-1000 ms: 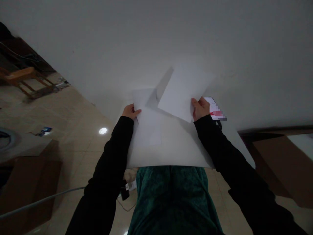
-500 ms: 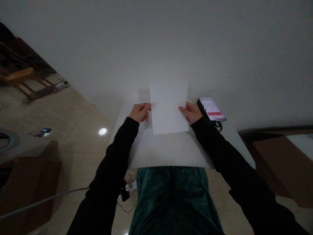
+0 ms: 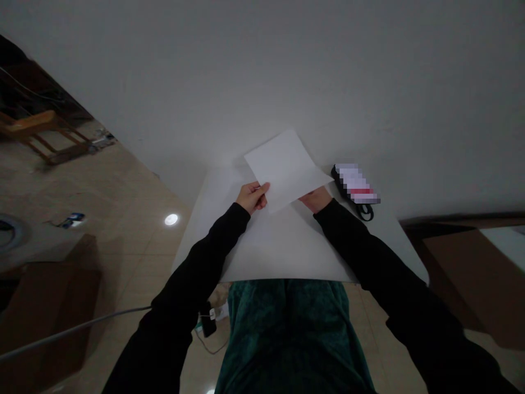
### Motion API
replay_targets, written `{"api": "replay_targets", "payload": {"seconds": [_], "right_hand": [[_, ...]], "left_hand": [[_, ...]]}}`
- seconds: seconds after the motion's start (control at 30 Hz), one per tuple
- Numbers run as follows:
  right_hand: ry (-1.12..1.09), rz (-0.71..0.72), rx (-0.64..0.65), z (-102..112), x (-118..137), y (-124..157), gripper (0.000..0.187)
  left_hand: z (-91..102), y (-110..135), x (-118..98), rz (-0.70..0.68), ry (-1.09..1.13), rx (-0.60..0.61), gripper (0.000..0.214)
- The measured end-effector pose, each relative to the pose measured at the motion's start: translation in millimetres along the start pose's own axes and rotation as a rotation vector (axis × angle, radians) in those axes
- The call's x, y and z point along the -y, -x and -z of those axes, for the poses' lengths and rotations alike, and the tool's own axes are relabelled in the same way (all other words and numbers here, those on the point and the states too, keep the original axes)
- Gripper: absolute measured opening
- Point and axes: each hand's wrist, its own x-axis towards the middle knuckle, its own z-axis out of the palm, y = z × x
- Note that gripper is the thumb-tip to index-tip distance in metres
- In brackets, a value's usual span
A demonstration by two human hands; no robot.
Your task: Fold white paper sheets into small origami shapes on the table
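A blank white sheet of paper [image 3: 286,167] is held up at a slant above the white table [image 3: 283,251]. My left hand [image 3: 252,197] pinches its lower left edge, thumb on top and fingers curled beneath. My right hand [image 3: 316,199] is under the lower right part of the sheet; the paper covers its fingers, so I cannot see whether they grip or only support it. To the right of that hand lies a dark item with a blurred white and red face [image 3: 356,183], with a black cord loop [image 3: 365,212] at its lower end.
A pale wall [image 3: 262,65] rises right behind the table. Cardboard boxes stand on the floor at left [image 3: 61,312] and right [image 3: 471,279]. A wooden chair [image 3: 36,126] is far left. A grey cable [image 3: 77,331] runs in from the left towards my left sleeve.
The paper has turned from upright to slanted. My left hand has moved right and down and now pinches its edge. My right hand has slid underneath, its thumb no longer visible on top.
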Motion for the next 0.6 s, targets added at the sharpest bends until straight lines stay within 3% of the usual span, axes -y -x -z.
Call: {"api": "replay_targets", "payload": {"seconds": [0.13, 0.33, 0.4, 0.47, 0.53, 0.6], "right_hand": [[-0.044, 0.058, 0.079, 4, -8, -4, 0.068], [-0.059, 0.071, -0.09, 7, -1, -5, 0.052], [-0.06, 0.101, -0.123, 7, 1, -7, 0.049], [-0.031, 0.148, -0.157, 10, 3, -10, 0.05], [0.046, 0.196, -0.186, 15, 5, -12, 0.053], [0.157, 0.24, -0.193, 17, 6, -11, 0.055]], "left_hand": [[-16.3, 6, 7, 0.071, 0.026, 0.066, 0.04], [-32.1, 13, 15, 0.115, -0.024, 0.24, 0.03], [-33.0, 13, 14, 0.088, -0.048, 0.198, 0.038], [-30.8, 13, 8, -0.084, -0.061, 0.018, 0.051], [-26.8, 13, 0, -0.343, -0.113, -0.16, 0.057], [-23.8, 15, -6, -0.528, -0.217, -0.19, 0.057]]}}
